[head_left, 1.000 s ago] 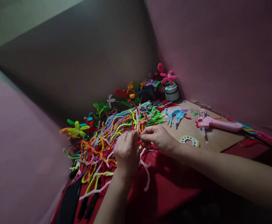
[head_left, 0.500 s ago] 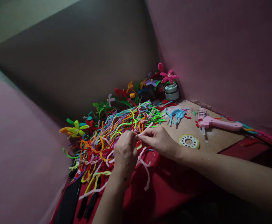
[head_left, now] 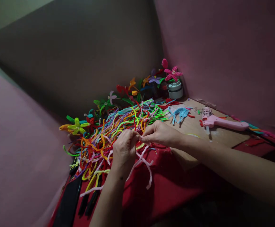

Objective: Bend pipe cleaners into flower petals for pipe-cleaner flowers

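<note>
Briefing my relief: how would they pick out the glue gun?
Right of the colourful pipe-cleaner pile, a brown board lies on the red tabletop. The glue gun rests toward its right side: pink, long-handled, bulkier than the thin blue pipe cleaners to its left.

You see no readable lettering; any print on the black pens (head_left: 93, 201), left of your left hand (head_left: 125, 147), is perhaps too dim.

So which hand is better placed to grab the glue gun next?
Probably the right hand: the pink glue gun lies on the board on that side, nearer to it. The left hand is farther away. Both are pinched close together, though.
</note>
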The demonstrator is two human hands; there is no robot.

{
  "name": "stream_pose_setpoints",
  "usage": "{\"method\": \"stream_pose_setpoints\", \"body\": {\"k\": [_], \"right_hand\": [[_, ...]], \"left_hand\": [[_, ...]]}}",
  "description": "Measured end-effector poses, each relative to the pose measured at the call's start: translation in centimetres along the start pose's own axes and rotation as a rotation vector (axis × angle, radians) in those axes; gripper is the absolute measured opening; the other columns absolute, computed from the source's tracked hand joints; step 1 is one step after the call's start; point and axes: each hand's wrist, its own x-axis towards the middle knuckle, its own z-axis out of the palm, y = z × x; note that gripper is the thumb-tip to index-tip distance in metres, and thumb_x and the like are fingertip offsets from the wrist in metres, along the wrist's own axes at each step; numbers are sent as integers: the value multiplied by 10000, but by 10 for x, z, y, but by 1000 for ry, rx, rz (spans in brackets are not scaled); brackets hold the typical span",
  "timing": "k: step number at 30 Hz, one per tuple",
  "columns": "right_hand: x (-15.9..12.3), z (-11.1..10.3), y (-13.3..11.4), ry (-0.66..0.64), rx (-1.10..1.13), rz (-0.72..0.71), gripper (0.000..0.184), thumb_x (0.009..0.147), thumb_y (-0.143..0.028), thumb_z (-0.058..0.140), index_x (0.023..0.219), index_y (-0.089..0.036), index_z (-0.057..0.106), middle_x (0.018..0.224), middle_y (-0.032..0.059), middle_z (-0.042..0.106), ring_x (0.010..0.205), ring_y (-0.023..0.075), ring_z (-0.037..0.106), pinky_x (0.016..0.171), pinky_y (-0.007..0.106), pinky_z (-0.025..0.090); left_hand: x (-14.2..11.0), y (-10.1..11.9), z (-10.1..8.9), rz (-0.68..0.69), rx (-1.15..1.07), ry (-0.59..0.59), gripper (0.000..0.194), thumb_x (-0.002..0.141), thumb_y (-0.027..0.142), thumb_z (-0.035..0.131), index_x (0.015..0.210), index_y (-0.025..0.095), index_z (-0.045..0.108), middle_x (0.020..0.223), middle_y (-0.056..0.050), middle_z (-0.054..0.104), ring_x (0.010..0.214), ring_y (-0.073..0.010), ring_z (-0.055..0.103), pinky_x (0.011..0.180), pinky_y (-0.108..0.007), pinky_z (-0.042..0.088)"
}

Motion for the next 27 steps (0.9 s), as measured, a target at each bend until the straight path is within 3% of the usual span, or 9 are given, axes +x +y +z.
{"method": "stream_pose_setpoints", "body": {"k": [3,6,11,18,22,27], "right_hand": [[0,-1,1,-7,129,83,291,709,-296,573,493,-105,538,461,-31,409,479,60,326,482,224,246],[0,2,5,36,174,91,261,686,-301,575,517,-103,555,470,-33,413,466,55,309,459,221,225],[-2,4,4,37,205,87,229,676,-256,565,507,-102,560,463,-36,410,453,50,305,447,218,218],[-2,-4,-5,-49,358,84,198,652,-248,621,527,-97,592,455,-33,454,459,54,351,473,222,259],[-2,-4,-4,-4,377,38,171,657,-225,621,548,-94,613,493,-29,487,487,54,380,493,215,281],[-4,-4,-5,18,356,112,178,657,-205,613,523,-89,615,462,-25,498,447,46,355,457,213,251]], "left_hand": [[2,-1,-3,-64,-110,-7,119,781,218,534,724,180,630,740,-21,571,703,-126,533,643,-231,411],[2,-2,-6,-221,-218,-99,110,762,242,558,724,180,641,710,-11,583,674,-120,529,616,-223,407],[0,1,-7,-505,-476,-268,197,777,302,522,635,166,533,506,47,445,452,-63,372,427,-176,300],[6,14,-19,-531,-696,-330,135,781,282,534,711,169,511,490,76,382,395,-26,289,382,-147,232],[8,14,-17,-546,-813,-286,90,773,259,541,760,178,506,481,83,383,377,-29,291,371,-150,236],[2,9,-8,-419,-644,-231,91,790,263,520,784,173,529,529,60,436,416,-35,333,397,-153,275]]}}
